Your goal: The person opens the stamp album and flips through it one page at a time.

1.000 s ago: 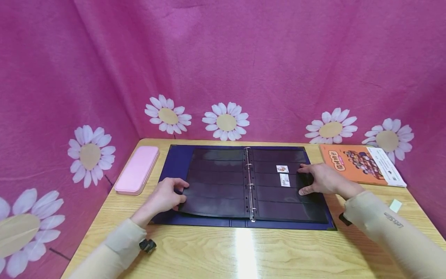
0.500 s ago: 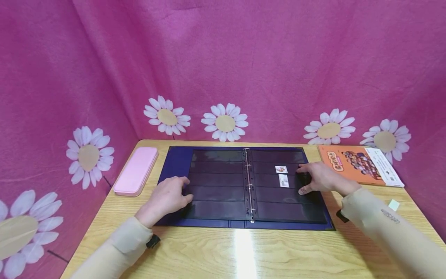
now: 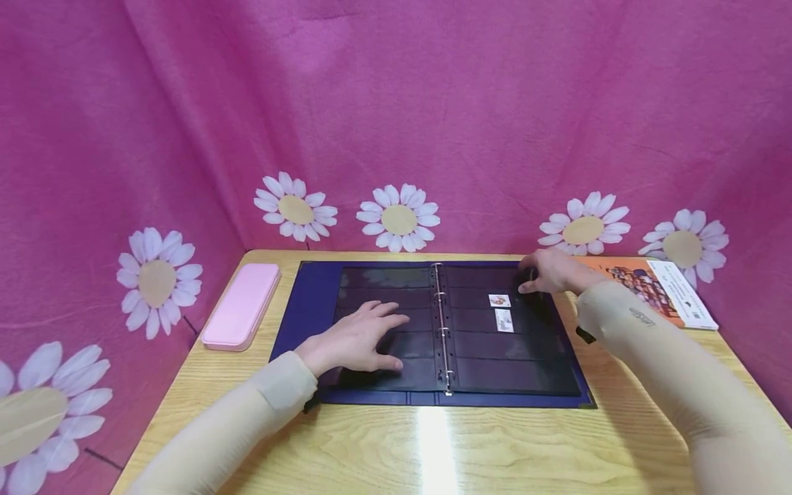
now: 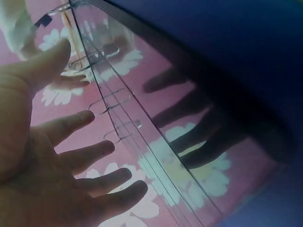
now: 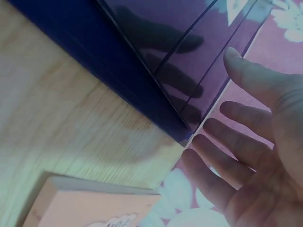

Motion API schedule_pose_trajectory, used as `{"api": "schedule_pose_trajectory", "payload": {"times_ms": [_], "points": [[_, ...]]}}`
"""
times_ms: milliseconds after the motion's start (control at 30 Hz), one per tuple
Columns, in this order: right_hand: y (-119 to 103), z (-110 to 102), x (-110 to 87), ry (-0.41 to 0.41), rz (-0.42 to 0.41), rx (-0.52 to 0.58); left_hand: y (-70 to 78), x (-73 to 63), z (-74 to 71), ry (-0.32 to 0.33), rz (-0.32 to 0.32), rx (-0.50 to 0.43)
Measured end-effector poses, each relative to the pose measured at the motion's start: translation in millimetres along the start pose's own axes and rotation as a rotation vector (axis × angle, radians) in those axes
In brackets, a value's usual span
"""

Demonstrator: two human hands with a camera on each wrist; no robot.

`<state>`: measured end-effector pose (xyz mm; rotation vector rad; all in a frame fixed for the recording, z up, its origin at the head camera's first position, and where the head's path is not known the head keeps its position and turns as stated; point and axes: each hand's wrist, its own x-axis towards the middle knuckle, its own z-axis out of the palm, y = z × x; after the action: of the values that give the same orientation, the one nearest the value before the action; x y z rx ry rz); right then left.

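Note:
A dark blue ring binder lies spread on the table, its black pocket pages held by metal rings. Two small stamp-like cards, an upper one and a lower one, show in the right page. My left hand is over the left page, fingers spread and gripping nothing; the left wrist view shows its reflection in the glossy page. Near the far right corner of the binder is my right hand. In the right wrist view its extended fingers hold nothing; contact is unclear.
A pink case lies on the table left of the binder. An orange book is at the right, partly behind the right forearm. Pink cloth with daisies stands behind and at the left.
My left hand has left the left page's outer edge and moved right over the page. My right hand has moved away from me, up toward the binder's far right corner.

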<state>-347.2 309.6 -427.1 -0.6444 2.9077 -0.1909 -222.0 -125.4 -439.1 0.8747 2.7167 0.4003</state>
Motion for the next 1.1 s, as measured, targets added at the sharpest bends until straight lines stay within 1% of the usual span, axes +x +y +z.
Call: {"api": "schedule_pose_trajectory", "payload": {"times_ms": [67,167,267,500,700,800,967,1100], "points": [[0,0,5.6,-0.016,0.031,-0.005,3.2,6.3,1.2,-0.037,-0.01,0.029],[-2,0,10.3,-0.044,0.082,-0.004,6.5,12.2,1.3,-0.089,-0.031,0.074],[-3,2,14.5,-0.057,0.102,0.003,7.3,14.0,1.8,-0.112,-0.05,0.098],[0,1,18.0,-0.024,0.068,0.006,9.6,14.2,5.0,-0.105,-0.073,0.109],[6,2,19.3,0.004,0.079,0.014,11.5,16.9,5.3,-0.107,-0.077,0.123],[8,5,20.5,0.044,0.087,0.02,12.6,17.5,5.2,-0.11,-0.081,0.128],[11,8,22.4,0.131,0.072,0.001,13.5,17.0,4.3,-0.114,-0.084,0.146],[10,9,22.7,0.16,0.058,-0.004,13.4,16.2,3.7,-0.113,-0.082,0.156]]}}
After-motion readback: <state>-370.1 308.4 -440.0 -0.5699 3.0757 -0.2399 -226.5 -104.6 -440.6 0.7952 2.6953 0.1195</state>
